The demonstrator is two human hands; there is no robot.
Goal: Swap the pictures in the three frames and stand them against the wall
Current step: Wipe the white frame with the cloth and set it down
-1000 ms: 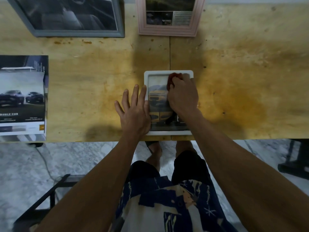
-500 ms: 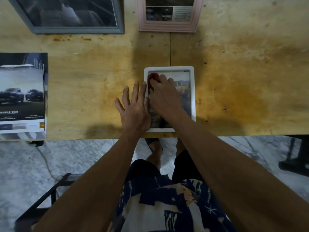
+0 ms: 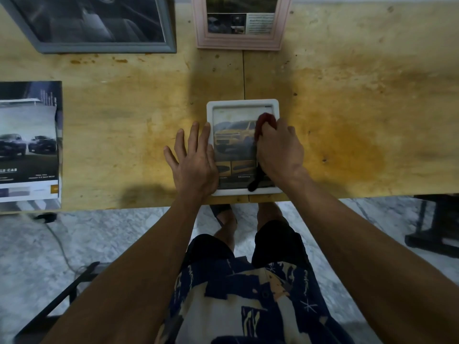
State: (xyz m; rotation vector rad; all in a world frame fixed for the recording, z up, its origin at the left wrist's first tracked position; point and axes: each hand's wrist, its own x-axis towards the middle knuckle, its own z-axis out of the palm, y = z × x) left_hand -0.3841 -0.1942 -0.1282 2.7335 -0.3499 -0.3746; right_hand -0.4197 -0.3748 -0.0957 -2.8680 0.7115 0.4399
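1. The white frame [image 3: 243, 103] lies flat on the counter [image 3: 347, 108], long axis running away from the person.
2. Left hand [image 3: 195, 160] – fingers spread flat, pressed on its left edge.
3. Right hand [image 3: 279, 150] – fingers curled round a red cloth [image 3: 264, 120] on the glass, nearer the frame's far-right corner.

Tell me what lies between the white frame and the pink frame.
Only bare table, crossed by a board seam, lies between the white frame and the pink frame in the head view.
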